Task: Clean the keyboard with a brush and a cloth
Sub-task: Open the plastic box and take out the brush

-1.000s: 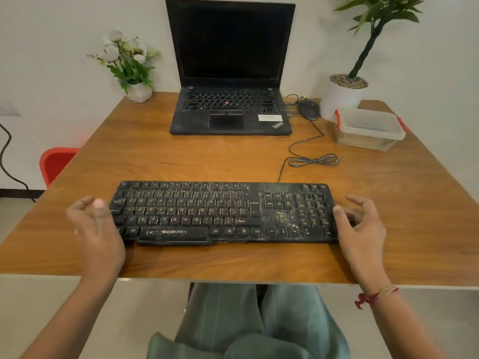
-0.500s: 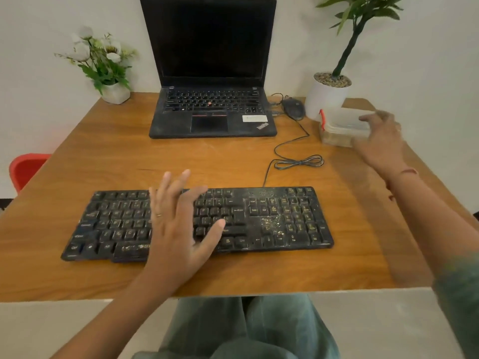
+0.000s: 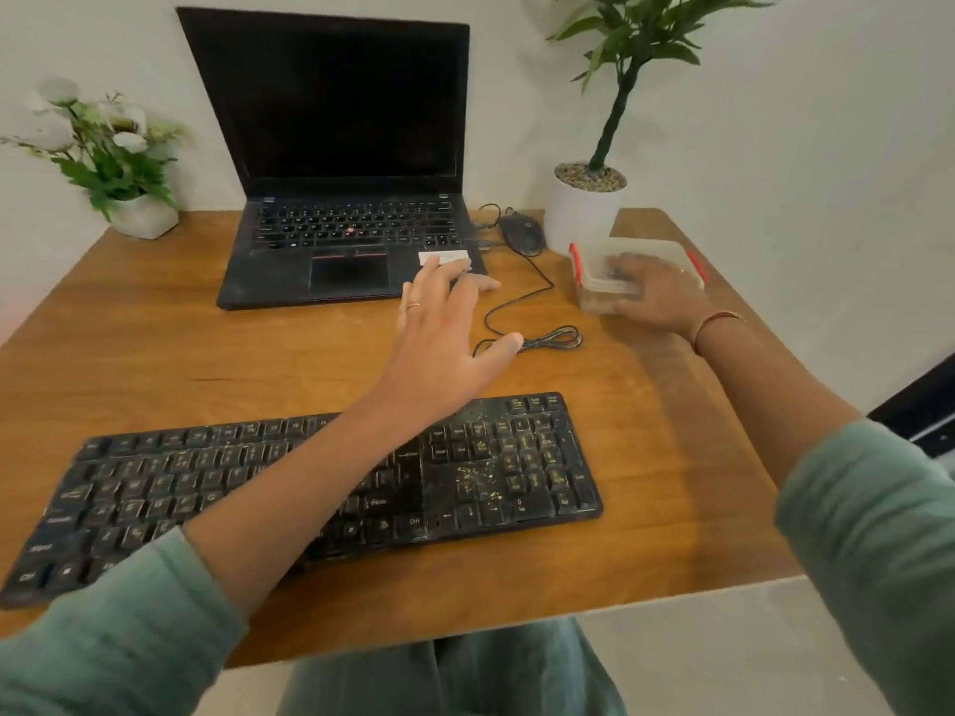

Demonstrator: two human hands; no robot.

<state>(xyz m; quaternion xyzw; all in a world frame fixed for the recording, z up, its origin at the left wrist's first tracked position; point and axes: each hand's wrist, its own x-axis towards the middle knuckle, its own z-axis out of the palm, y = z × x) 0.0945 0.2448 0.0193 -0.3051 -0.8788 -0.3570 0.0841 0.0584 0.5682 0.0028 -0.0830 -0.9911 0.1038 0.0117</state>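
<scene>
The container (image 3: 594, 273) is sitting at two o'clock from the open left hand (image 3: 439, 323); the right hand (image 3: 659, 297) is resting on it, grip unclear.

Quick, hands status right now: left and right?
Left hand: open, fingers spread, holding nothing.
Right hand: laid on the lidded plastic container; grip cannot be told.
</scene>
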